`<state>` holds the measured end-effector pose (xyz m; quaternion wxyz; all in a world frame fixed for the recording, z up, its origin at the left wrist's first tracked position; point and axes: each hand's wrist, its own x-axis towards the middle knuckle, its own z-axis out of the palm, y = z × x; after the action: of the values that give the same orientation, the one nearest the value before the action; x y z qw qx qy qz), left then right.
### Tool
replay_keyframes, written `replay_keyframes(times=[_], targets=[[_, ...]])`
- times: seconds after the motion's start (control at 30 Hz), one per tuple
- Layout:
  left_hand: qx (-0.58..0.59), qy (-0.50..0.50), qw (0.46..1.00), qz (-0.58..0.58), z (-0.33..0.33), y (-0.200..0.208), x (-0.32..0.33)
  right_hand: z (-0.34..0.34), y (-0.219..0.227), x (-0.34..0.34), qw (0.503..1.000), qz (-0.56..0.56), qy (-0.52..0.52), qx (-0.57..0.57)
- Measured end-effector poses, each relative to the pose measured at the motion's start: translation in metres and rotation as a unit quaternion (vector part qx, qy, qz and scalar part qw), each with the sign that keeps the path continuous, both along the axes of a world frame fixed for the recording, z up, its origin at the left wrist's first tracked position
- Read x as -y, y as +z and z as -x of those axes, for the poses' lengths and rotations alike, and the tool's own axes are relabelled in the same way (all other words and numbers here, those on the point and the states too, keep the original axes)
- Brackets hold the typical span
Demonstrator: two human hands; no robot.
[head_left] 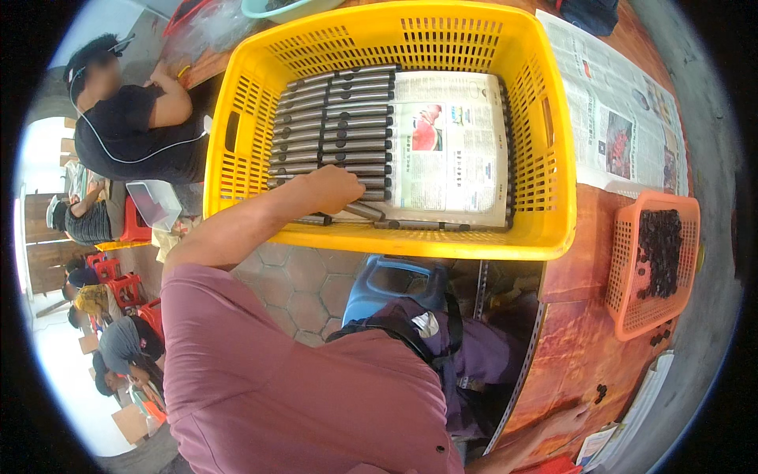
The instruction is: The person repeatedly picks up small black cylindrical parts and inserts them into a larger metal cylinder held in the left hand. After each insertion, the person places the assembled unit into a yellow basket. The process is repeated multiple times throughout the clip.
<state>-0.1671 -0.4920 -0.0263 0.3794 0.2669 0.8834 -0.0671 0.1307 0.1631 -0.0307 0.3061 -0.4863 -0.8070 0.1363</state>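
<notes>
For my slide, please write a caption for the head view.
Left hand at rows of grey rods in a yellow basket, right hand near black pieces.

We get hexagonal tiles (300, 276) on the floor, a blue stool (363, 291) near the table (572, 355), whose top is marbled orange-brown. Grey wall (714, 166) at right. Far left, we have red stools (125, 291), brown boards (47, 261), strong white glare (51, 347). Dark under the table.
</notes>
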Motion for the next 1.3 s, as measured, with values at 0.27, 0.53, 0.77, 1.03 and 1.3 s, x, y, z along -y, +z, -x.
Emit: replay_keyframes(times=[0.27,0.53,0.77,1.03,1.3], targets=[[0.023,-0.003,0.999,0.035,-0.004,-0.019,0.001,-0.015,-0.002,-0.026,0.994,0.065,-0.015,0.089],[0.034,0.003,0.999,0.003,0.006,0.003,-0.003,-0.008,0.002,-0.008,0.999,0.021,0.012,0.029],[0.001,-0.049,0.997,-0.058,0.001,-0.013,-0.006,-0.016,-0.006,-0.023,0.999,0.012,0.005,0.051],[0.040,0.034,0.982,-0.183,0.010,-0.019,-0.012,-0.019,-0.009,-0.031,0.996,-0.015,0.013,0.090],[0.047,-0.029,0.989,-0.134,0.003,-0.022,-0.021,-0.012,0.002,-0.020,0.990,-0.025,0.004,0.138]])
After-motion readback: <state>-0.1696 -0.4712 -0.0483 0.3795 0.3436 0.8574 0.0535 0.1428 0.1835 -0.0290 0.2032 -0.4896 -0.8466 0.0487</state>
